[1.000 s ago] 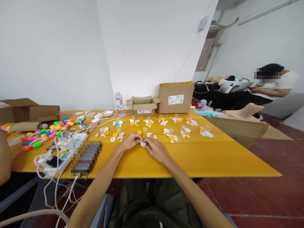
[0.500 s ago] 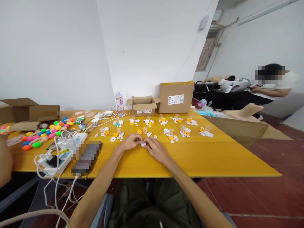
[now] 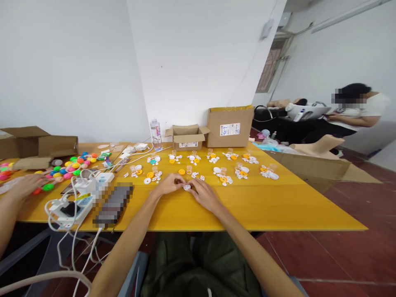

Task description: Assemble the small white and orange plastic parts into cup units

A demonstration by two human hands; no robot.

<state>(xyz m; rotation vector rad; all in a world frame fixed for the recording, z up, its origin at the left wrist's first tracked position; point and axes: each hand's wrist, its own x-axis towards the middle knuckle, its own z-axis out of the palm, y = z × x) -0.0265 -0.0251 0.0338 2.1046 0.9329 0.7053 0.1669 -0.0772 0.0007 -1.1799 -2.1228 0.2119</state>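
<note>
Between my fingertips is a small white plastic piece (image 3: pixel 187 187), partly hidden, just above the yellow table (image 3: pixel 253 210). My left hand (image 3: pixel 170 184) pinches it from the left, thumb and forefinger curled in. From the other side my right hand (image 3: pixel 201 192) grips the same piece. Just beyond my hands lie an orange round part (image 3: pixel 181 172), a clear plastic cup (image 3: pixel 189 169) and several flat white cut-out pieces (image 3: pixel 202 177). More such groups of orange, white and clear parts spread over the table's middle and back.
At left are a power strip (image 3: pixel 83 202) with cables, a phone (image 3: pixel 114 205) and bright plastic balls (image 3: pixel 66 170). A co-worker's hand (image 3: pixel 29 183) reaches over the balls. Cardboard boxes (image 3: pixel 230 128) and a bottle (image 3: pixel 156 135) stand at the back. Another person sits far right.
The co-worker's hand at the left has come forward over the coloured balls. My hands stay in nearly the same place, with the white piece turned slightly between them.
</note>
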